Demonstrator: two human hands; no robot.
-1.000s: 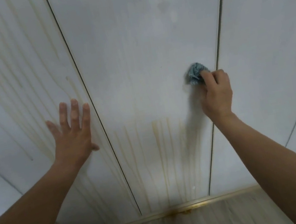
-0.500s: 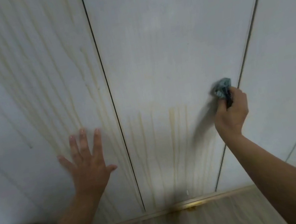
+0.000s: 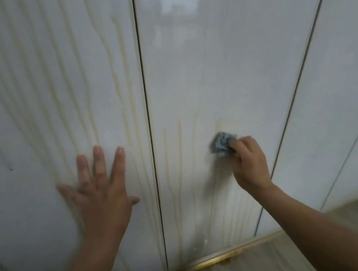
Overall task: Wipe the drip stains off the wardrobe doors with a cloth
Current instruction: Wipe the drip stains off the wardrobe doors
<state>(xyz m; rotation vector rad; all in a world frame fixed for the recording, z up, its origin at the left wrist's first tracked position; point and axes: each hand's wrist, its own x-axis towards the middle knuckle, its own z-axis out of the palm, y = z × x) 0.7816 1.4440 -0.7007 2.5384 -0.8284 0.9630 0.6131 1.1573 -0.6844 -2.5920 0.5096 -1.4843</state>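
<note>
Low on the middle wardrobe door, the right hand grips a bunched blue cloth, seemingly pressed on yellowish drip stains; the left hand rests flat, fingers spread, on the neighbouring door.

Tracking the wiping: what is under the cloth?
The cloth, gripped by the right hand, lies against the middle door where yellowish streaks begin; the patch beneath it is hidden.

A crumpled blue-grey cloth is pinched in the right hand and pressed against the glossy white wardrobe doors. Yellowish drip stains are seen left of and below the grip.
</note>
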